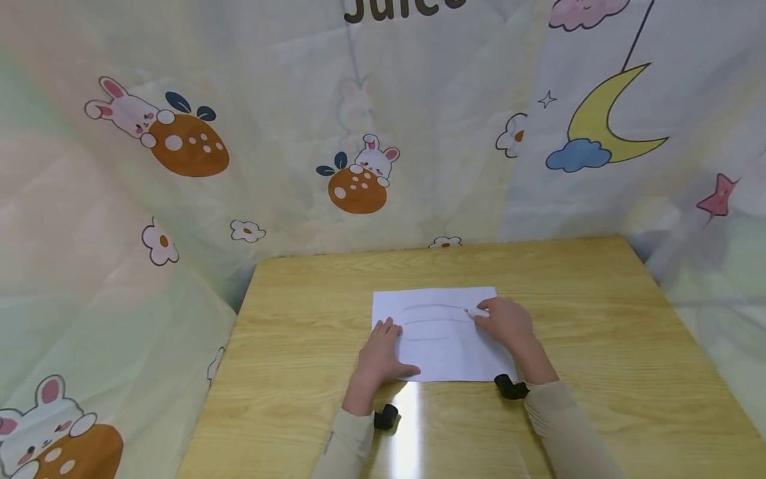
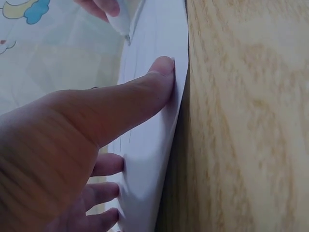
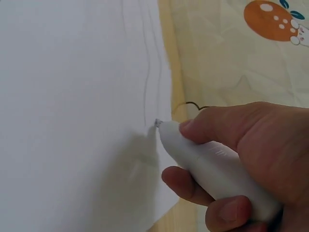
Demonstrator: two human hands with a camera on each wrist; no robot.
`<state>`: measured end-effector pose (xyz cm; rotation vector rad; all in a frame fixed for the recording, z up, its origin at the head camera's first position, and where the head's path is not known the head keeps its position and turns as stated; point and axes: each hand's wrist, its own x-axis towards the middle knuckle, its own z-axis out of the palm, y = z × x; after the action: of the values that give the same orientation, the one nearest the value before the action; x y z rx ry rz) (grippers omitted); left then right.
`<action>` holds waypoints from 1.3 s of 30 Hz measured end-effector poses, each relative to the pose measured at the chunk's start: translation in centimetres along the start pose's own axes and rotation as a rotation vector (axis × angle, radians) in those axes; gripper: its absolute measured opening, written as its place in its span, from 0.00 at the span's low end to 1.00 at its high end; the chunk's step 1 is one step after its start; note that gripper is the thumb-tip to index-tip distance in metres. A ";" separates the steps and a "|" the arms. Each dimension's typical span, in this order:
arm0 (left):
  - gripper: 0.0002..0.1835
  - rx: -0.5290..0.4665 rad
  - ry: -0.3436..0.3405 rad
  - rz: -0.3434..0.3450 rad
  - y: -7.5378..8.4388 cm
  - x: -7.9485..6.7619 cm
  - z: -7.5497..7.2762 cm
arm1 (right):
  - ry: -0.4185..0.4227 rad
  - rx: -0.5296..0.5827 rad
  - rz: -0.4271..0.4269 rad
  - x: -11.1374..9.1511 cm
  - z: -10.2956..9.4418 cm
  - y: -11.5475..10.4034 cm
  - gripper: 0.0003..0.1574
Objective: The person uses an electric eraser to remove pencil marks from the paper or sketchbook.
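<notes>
A white sheet of paper lies on the table, with several thin grey lines running across it. My left hand rests on its left part, fingers spread and thumb along the near edge; the left wrist view shows the thumb pressing close to that edge. Over the right part, my right hand grips a thick white pen between thumb and fingers. Its small metal tip meets the paper at the right end of the farthest line. The pen's back end is hidden in the palm.
The wooden table extends on all sides of the paper. A printed cloth with rabbits, flowers and a moon hangs behind it and at the sides. Black wrist mounts sit by both sleeves.
</notes>
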<state>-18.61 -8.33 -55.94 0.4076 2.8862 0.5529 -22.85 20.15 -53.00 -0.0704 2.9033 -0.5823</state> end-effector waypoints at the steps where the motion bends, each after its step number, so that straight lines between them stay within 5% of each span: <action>1: 0.50 -0.015 0.002 0.005 0.1 0.0 0.0 | 0.002 0.006 0.009 -0.1 0.0 -0.1 0.24; 8: 0.50 -0.031 0.014 -0.002 0.2 -0.4 -0.1 | -0.001 0.038 -0.004 0.0 0.2 0.0 0.24; 18: 0.50 -0.041 0.006 0.007 0.0 -0.3 0.1 | 0.117 0.052 -0.033 -1.1 0.7 0.6 0.18; 25: 0.50 -0.019 0.012 0.024 0.0 -0.5 0.1 | 0.188 0.063 0.019 -1.3 1.5 0.9 0.19; 39: 0.50 -0.031 0.025 0.039 0.1 -0.8 0.3 | 0.192 0.082 0.044 -1.5 1.8 0.0 0.18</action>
<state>-17.72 -8.39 -56.11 0.4570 2.8956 0.6125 -21.01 19.62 -54.39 0.0643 3.0508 -0.7371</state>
